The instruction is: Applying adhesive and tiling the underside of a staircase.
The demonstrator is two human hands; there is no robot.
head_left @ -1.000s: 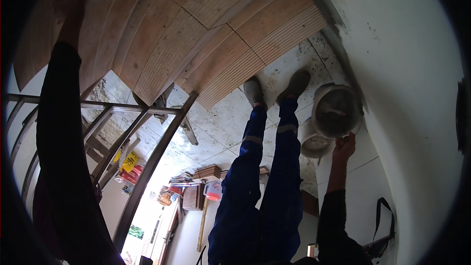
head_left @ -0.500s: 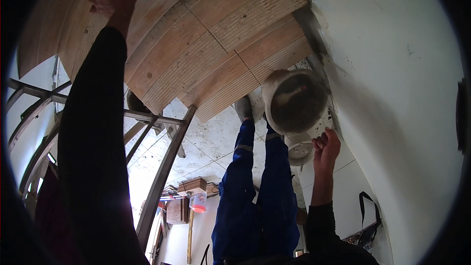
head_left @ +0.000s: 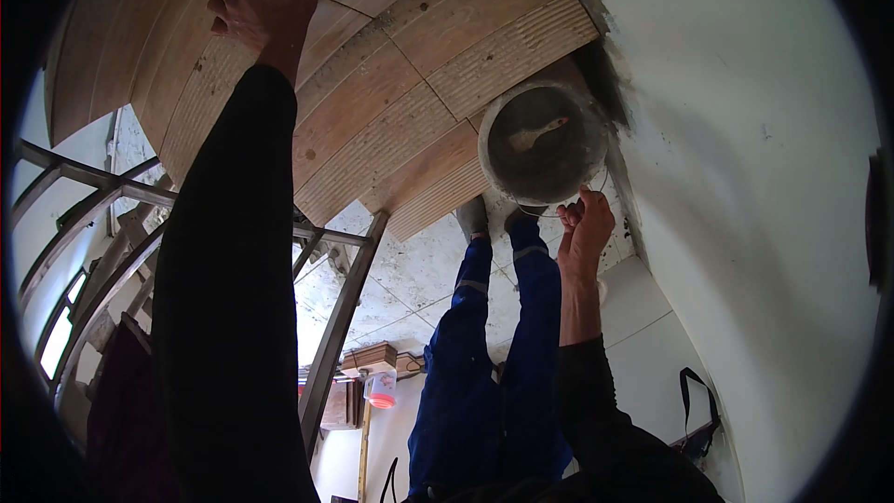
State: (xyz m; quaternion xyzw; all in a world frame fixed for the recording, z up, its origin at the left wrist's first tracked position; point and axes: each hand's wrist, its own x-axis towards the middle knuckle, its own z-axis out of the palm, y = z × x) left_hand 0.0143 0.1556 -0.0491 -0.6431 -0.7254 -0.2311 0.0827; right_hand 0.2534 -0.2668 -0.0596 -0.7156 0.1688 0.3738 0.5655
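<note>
My right hand (head_left: 585, 228) is shut on the thin wire handle of a grey, mortar-stained bucket (head_left: 545, 144), which hangs just above my feet beside the white wall. A light-handled tool (head_left: 535, 135) lies inside the bucket. My left hand (head_left: 265, 0) reaches far out at the top, its fingers curled against the surface of wood-look tiles (head_left: 410, 84); nothing shows in it. My legs in blue trousers (head_left: 484, 354) run down to grey shoes (head_left: 473, 217) at the tiles' edge.
A white wall (head_left: 745, 130) curves along the right. Metal rails and a slanted bar (head_left: 335, 326) stand at the left over bare grey floor (head_left: 410, 270). Below are stacked boxes, a red-lidded container (head_left: 380, 389), and a black strap (head_left: 698, 410) on the wall.
My right hand has raised the bucket up and to the left, nearer the tiles. My left hand has slid rightward across the tiled surface.
</note>
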